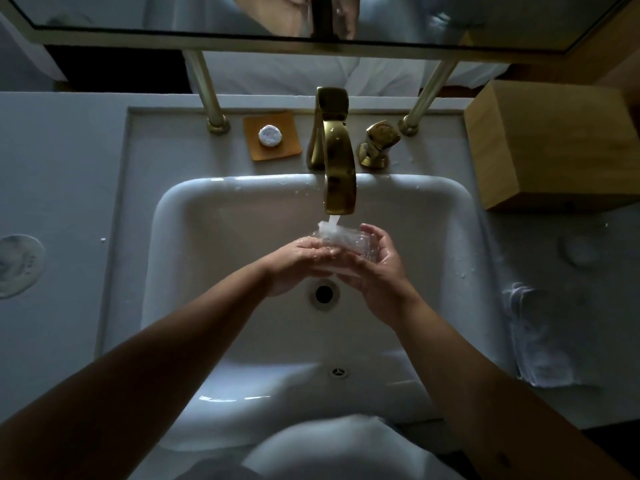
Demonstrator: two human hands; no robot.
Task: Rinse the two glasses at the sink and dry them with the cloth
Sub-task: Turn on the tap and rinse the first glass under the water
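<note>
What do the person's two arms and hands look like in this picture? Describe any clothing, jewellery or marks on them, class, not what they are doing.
Both forearms are bare up to the picture's edge: no sleeves show. The left hand and right hand wear no gloves, and no rings, watch or bracelets are visible. The hands look wet and shiny. A small dark mark sits on the right forearm near the bottom edge. The dim light hides finer detail.

My two bare arms reach forward. My left hand point(300, 259) lies palm up; my right hand point(377, 268) curls its grip beside it, fingers touching.
</note>
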